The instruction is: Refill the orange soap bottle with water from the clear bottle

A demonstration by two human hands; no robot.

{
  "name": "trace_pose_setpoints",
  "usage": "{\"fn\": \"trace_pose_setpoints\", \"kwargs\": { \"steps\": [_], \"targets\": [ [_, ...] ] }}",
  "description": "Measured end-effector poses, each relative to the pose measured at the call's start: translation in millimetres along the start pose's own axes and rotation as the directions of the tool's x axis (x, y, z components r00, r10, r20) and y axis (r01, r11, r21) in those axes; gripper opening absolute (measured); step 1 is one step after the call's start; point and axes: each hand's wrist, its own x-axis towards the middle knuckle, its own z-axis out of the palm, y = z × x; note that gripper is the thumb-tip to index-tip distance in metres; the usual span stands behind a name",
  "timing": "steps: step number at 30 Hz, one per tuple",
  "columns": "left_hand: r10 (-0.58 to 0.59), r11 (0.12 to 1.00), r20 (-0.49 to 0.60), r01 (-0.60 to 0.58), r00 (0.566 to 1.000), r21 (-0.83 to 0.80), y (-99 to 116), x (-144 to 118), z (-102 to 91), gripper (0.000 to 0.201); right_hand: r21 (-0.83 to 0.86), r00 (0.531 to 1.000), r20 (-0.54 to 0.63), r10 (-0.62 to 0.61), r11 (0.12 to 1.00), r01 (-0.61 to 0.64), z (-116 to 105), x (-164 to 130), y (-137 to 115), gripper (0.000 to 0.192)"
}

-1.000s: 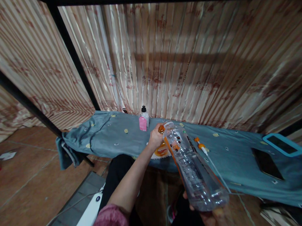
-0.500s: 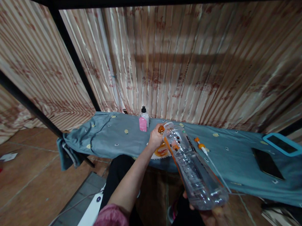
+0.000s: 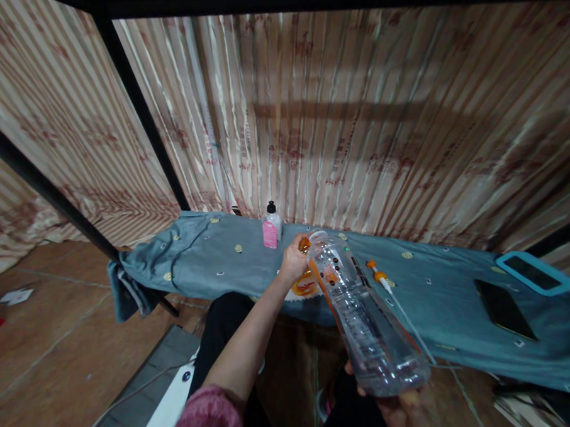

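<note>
- Right hand (image 3: 407,409) grip clamped under bottle (image 3: 365,317) base, tilted.
- Left hand (image 3: 294,260) grip pinched on orange cap (image 3: 305,244), beside the open mouth.
- Cap off; bottle nearly empty.

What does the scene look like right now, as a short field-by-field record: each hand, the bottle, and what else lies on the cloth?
left hand: closed on a small orange cap at the bottle's mouth
right hand: grips the base of the clear plastic bottle
bottle state: tilted, mouth away from the person, open, some clear liquid inside
surface: blue-grey cloth
on cloth: pink-labelled bottle upright; orange-tipped syringe-like tool; dark phone; blue-framed device
backdrop: striped curtain
</note>
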Motion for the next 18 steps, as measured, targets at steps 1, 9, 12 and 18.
{"fn": "trace_pose_setpoints", "kwargs": {
  "steps": [1,9,12,18],
  "targets": [
    [0.002,1.000,0.002,-0.002,1.000,-0.004,0.1,-0.2,0.0,0.030,0.001,1.000,0.001,-0.003,1.000,0.003,-0.2,0.1,0.2,0.082],
    [-0.002,1.000,-0.002,0.002,1.000,0.002,-0.6,-0.4,0.4,0.031,-0.022,1.000,0.016,0.003,1.000,-0.002,0.7,1.2,-2.5,0.074],
    [0.005,1.000,0.002,-0.005,1.000,-0.004,-0.6,-0.5,0.2,0.031,-0.031,1.000,0.020,-0.001,1.000,0.001,1.9,1.8,-3.9,0.074],
    [0.024,0.999,0.001,-0.024,1.000,-0.024,-1.8,-0.4,0.9,0.031,-0.018,0.999,0.034,-0.004,1.000,0.004,-2.1,1.6,-1.0,0.082]
  ]
}}
